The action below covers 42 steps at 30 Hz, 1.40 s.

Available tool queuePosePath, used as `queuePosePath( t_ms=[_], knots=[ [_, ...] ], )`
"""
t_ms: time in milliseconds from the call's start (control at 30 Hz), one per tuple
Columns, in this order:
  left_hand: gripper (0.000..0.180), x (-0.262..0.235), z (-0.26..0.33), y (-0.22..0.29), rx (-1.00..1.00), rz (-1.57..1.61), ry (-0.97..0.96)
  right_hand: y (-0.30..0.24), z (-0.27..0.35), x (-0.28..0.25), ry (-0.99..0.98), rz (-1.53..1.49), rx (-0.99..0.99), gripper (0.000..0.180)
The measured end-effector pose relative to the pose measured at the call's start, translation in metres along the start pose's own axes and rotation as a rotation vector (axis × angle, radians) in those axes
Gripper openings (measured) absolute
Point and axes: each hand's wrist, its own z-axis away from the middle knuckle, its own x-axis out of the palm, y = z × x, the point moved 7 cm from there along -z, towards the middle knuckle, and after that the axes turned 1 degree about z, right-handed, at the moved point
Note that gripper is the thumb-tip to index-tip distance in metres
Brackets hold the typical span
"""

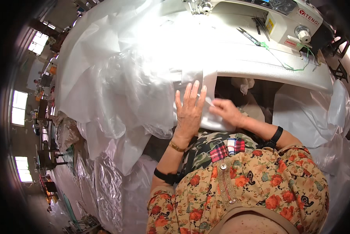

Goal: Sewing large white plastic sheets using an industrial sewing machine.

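My left hand [190, 111] lies with its fingers stretched out, pointing away from me, on a piece of thin white sheet material [218, 124] at the table's front edge. To its right, my right hand [228, 112] is closed, thumb and fingers pinching the same white sheet; these fingertips are slightly blurred. The sheet drapes over the edge toward my lap, and a strip of it [209, 80] runs back onto the tabletop. A large heap of translucent white sheeting [120, 93] spreads over the table to the left of my left hand.
A white sewing machine [290, 23] stands at the far right of the table [268, 76]. In front of it lie pointed tweezers or snips [248, 36], dark tools [262, 27] and green thread [298, 70]. More sheeting [305, 113] hangs at the right, and crinkled plastic [105, 179] lies lower left.
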Motion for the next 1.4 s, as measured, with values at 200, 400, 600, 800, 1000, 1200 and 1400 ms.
queuePosePath(
  t_ms=[200,400,600,800,1000,1200,1400],
  knots=[
    [0.005,0.002,0.043,-0.031,0.070,0.246,-0.289,-0.031,0.014,0.020,-0.320,-0.011,-0.128,0.025],
    [0.030,-0.012,0.094,-0.042,-0.131,0.231,-0.310,-0.008,-0.006,0.005,0.081,0.096,0.070,0.021],
    [0.068,0.008,0.031,-0.044,-0.296,0.329,-0.127,0.045,0.010,0.008,0.184,0.322,0.028,0.014],
    [0.061,0.035,0.006,-0.065,-0.229,0.346,-0.081,0.004,0.015,0.006,-0.095,-0.072,0.096,0.030],
    [0.016,0.006,0.064,-0.104,-0.353,0.454,-0.125,-0.069,0.056,-0.010,-0.477,-0.531,0.124,0.034],
    [0.023,-0.091,0.233,-0.140,-0.482,0.060,0.036,0.007,0.070,-0.019,-0.288,-0.560,0.353,0.036],
    [0.015,-0.065,0.325,-0.095,-0.176,-0.055,-0.226,0.001,0.055,0.009,-0.447,-0.374,0.299,0.038]
  ],
)
